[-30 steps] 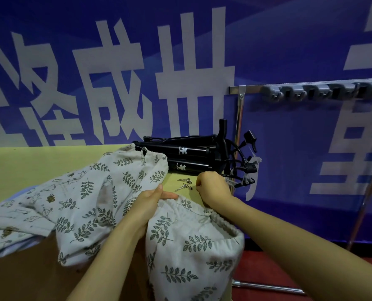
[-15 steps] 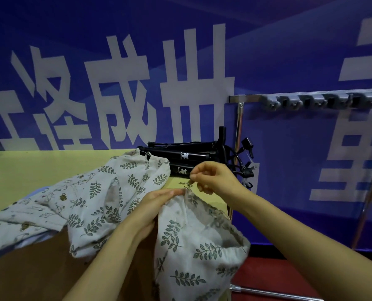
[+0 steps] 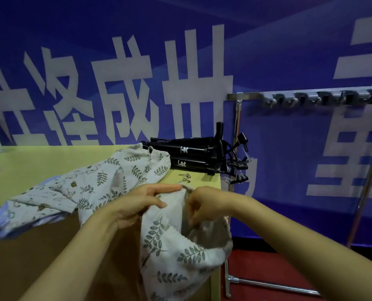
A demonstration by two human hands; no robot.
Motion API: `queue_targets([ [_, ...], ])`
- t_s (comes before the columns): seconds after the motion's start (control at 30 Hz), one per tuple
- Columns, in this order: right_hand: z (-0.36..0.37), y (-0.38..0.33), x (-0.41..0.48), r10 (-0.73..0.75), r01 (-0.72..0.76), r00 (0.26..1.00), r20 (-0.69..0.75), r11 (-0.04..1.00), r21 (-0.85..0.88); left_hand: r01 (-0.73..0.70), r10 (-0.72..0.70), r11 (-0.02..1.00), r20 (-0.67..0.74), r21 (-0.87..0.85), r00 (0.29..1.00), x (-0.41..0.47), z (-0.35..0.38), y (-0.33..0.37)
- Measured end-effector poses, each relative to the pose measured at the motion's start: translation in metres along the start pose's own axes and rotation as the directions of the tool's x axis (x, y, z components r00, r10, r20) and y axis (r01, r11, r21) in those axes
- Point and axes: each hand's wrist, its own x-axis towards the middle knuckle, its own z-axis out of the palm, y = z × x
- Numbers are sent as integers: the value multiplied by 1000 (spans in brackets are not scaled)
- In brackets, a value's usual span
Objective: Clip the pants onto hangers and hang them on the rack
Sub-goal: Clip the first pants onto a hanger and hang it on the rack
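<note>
at the front right corner of the yellow-green table (image 3: pixel 39 164), a person works the waistband of the leaf-print pants (image 3: pixel 170 248), which spill over the table's edge and hang toward the floor. the left hand (image 3: pixel 137 205) pinches the band between thumb and a straightened forefinger. just beside it, the right hand (image 3: pixel 204 207) has its fingers curled into the open waist and clamped on the cloth. the step looks like squaring the waistband for a hanger. it would go best with the hands drawn apart until the band lies flat and doubled, so clips can bite both layers near the ends. the black bundle of bars and clips (image 3: pixel 193 155), which i take for the hangers, lies at the far right corner and partly juts past the edge, with small metal pins (image 3: pixel 185 178) between it and the hands. a heap of other printed cloth (image 3: pixel 76 187) covers the table to the left, so room to move lies rightward, where the rack (image 3: pixel 311 98) stands. its upright (image 3: pixel 237 127) is close to the corner and could catch a swinging hanger.
</note>
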Motion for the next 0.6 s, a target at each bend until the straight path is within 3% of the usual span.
queue_targets([
  [0.07,3,-9,3,-65,66,998,27,998,-16,-20,18,998,-31,-65,999,3,0,0],
  [0.17,-4,-15,9,-117,115,993,7,985,130,-88,68,981,-116,-171,991,16,1,-5],
  [0.27,-25,-6,22,27,101,965,-262,880,463,-160,107,963,-239,-215,965,32,-1,-11],
  [0.37,-46,14,46,257,149,797,-546,793,591,-166,86,961,-332,-222,939,48,-4,-17],
  [0.47,-67,44,79,266,-4,659,-704,937,350,-133,52,968,-350,-211,935,65,-11,-25],
  [0.53,-80,63,102,181,-128,678,-712,983,128,-133,44,966,-365,-222,930,75,-12,-27],
  [0.6,-91,78,125,89,-239,735,-673,962,-134,-135,30,957,-375,-257,926,84,-12,-26],
])
